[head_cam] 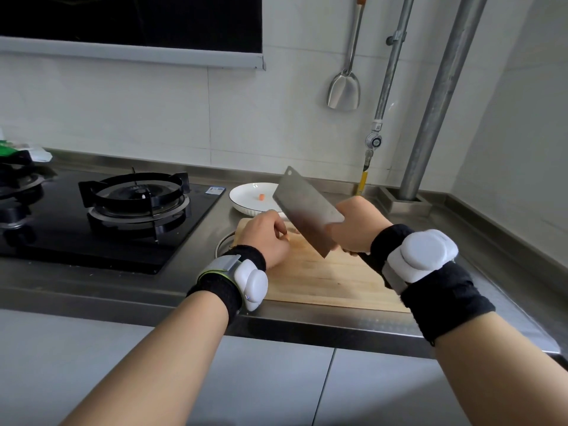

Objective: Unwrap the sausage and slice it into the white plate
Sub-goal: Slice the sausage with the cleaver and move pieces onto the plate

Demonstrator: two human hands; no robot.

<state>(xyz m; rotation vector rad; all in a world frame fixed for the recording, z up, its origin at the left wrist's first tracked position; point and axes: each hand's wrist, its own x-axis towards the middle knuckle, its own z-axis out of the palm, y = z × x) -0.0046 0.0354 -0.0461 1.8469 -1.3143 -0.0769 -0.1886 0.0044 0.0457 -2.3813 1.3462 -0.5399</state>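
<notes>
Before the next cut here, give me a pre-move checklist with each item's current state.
1. Right hand has a closed grip on the steel cleaver: ok.
2. Left hand rests on the wooden cutting board: ok.
3. Sausage under the left hand: cannot tell, mostly hidden.
4. Fingers clear of the blade: cannot tell.
5. Round white plate beyond the board holds one orange-pink piece: ok.

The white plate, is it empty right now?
No, the white plate holds one small orange sausage piece near its middle.
</notes>
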